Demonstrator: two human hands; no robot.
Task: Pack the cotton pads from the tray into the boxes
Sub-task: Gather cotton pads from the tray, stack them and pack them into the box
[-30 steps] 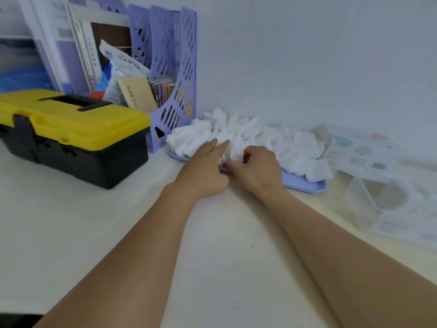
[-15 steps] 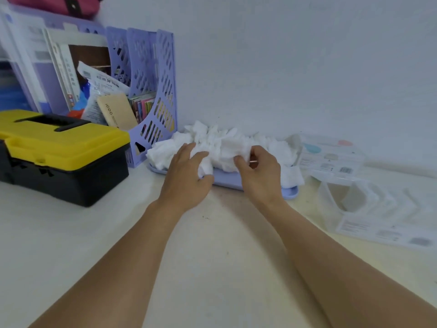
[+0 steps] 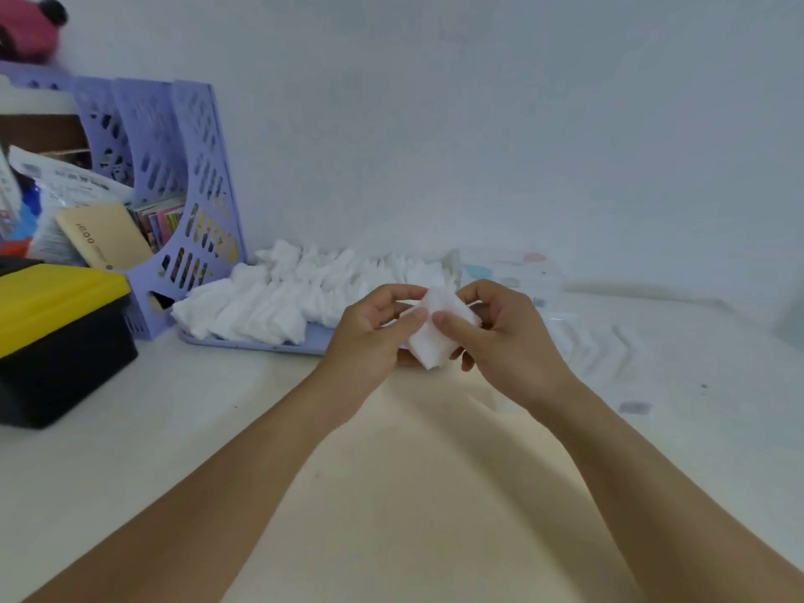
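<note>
**Basically: both hands on one little stack of pads, held above the table**

Starting far left: yellow-lidded black toolbox (image 3: 52, 337) sitting on the white table (image 3: 130, 463), partly cut off by the frame edge. Right behind it, a purple file rack (image 3: 182, 185) stuffed with papers, a tan box and some colourful booklets, pushed up against the wall. Something pink and fuzzy (image 3: 26, 28) perched up in the top corner, too cropped to tell what.

Next over, the purple tray (image 3: 243, 343), just beside the rack's foot and heaped with white cotton pads (image 3: 278, 302), piled loosely and spilling over the front rim.

Then the middle: left hand (image 3: 370, 337) curled around a small stack of pads (image 3: 439, 328), thumb on top, fingers wrapped underneath. Right hand (image 3: 504, 337) gripping the same stack from the other side, thumb pressed on the near face, fingers bent behind it. Stack lifted off the table, in front of the tray's right end, tilted a bit.

Further right, clear plastic boxes (image 3: 522, 276) with pastel labels against the wall, and more clear packaging (image 3: 609, 354) lying flat nearer the front. Pretty blurry over there, so can't say whether any pads sit inside.
</note>
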